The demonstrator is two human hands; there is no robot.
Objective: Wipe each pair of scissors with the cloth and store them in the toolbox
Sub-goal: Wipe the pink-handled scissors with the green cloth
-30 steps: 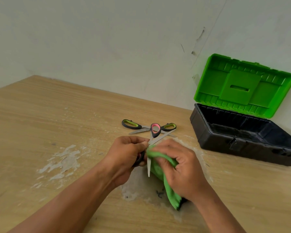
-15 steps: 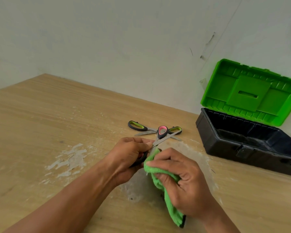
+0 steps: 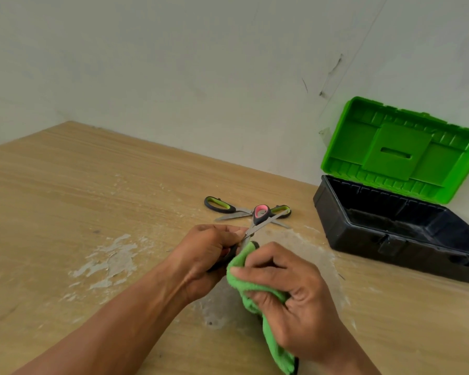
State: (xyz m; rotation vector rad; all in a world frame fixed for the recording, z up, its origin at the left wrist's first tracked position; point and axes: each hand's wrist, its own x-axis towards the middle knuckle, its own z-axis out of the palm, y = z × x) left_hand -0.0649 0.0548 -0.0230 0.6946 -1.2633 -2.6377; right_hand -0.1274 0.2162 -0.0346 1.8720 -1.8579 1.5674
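**Two-Handed Wiping at the Table**

Both hands met over the wooden table [image 3: 65, 198], low in the view. The left hand [image 3: 209, 255] had its fingers curled tight around the dark handle of the black-handled scissors [image 3: 252, 231]. One steel blade ran up and to the right from its fingertips. The right hand [image 3: 290, 301] clutched the green cloth [image 3: 255, 282], thumb on top and fingers folded round it. The cloth was bunched in the palm and its loose end hung down below the hand. The top fold of the cloth touched the scissors just below the left hand's fingertips, and whatever metal lay under it was hidden.

Beyond the hands, the green-handled scissors [image 3: 217, 205] lay open on the table, blades crossed in an X. A pink-lined handle [image 3: 260, 212] showed in front of that crossing. Whether it belonged to the held pair or rested on the table could not be told.

The toolbox [image 3: 363, 239] stood to the right at the back of the table, against the white wall [image 3: 201, 63] and apart from the hands. Its green lid [image 3: 398, 155] was raised and leaned back toward the wall, leaving the black tub open to view. Pale patches [image 3: 111, 255] of worn finish marked the table to the left of the left forearm.
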